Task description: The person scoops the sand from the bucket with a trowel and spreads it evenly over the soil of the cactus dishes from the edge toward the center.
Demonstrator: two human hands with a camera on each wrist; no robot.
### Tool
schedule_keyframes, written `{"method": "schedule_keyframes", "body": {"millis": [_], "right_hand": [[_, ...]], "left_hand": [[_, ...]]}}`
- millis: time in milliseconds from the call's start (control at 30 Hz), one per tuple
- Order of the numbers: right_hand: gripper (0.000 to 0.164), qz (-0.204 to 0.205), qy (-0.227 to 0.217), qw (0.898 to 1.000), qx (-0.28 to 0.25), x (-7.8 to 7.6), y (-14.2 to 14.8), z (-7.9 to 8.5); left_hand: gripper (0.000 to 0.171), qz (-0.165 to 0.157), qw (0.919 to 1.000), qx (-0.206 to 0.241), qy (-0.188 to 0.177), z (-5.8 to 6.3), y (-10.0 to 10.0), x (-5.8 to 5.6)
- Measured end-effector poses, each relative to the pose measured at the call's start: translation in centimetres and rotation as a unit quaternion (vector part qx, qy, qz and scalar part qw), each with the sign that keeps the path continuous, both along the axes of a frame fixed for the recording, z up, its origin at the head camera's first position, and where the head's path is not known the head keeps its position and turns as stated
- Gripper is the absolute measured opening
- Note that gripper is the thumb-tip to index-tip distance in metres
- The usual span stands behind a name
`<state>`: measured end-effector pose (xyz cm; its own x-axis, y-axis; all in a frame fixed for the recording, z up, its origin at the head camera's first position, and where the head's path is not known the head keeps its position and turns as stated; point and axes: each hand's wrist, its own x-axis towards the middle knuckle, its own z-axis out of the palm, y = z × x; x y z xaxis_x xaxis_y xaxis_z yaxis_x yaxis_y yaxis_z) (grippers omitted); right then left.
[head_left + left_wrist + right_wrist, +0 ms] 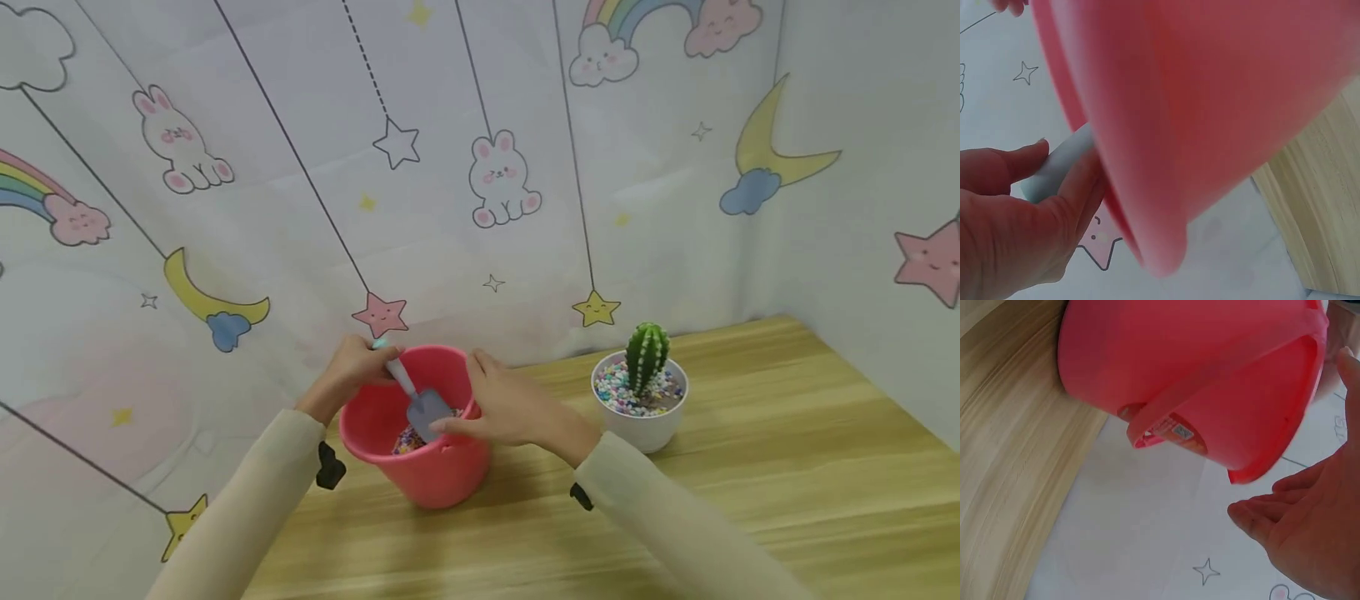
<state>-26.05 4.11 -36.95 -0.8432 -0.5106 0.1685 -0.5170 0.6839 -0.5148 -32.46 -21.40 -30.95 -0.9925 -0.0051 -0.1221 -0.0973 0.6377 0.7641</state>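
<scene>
A pink bucket (442, 475) stands on the table with small multicoloured pebbles (407, 442) inside. My left hand (360, 367) reaches over its left rim and grips the pale handle of a small shovel (429, 410). The shovel's grey blade slants down inside the bucket, above the pebbles. In the left wrist view, thumb and fingers close round the shovel handle (1063, 164), and the bucket wall hides the blade. My right hand (513, 408) is at the bucket's right rim, thumb near the blade's tip. The right wrist view shows this hand (1316, 519) with fingers extended and nothing in it.
To the right, a white pot (641, 427) holds a green cactus (647, 358) among coloured pebbles, with a brown patch showing. The bucket's pink carrying handle (1229, 362) hangs down its side. Behind the wooden table (750, 475) hangs a printed cloth (300, 108).
</scene>
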Motion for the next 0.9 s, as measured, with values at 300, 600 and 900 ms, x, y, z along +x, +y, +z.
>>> {"method": "schedule_keyframes", "body": {"millis": [300,600,900], "right_hand": [[0.133,-0.024,-0.045,0.997,0.060,0.3,-2.0,-0.8],[0.134,-0.031,-0.046,0.997,0.046,0.1,-1.7,-0.7],[0.131,-0.033,-0.041,0.997,0.049,0.1,-1.7,-1.2]], "left_hand": [[0.032,0.013,0.9997,0.005,-0.022,-0.1,0.3,-1.2],[0.031,0.008,0.9997,0.005,-0.024,-0.3,1.2,-2.0],[0.031,-0.013,0.9974,-0.056,-0.043,-0.3,1.9,-2.0]]}}
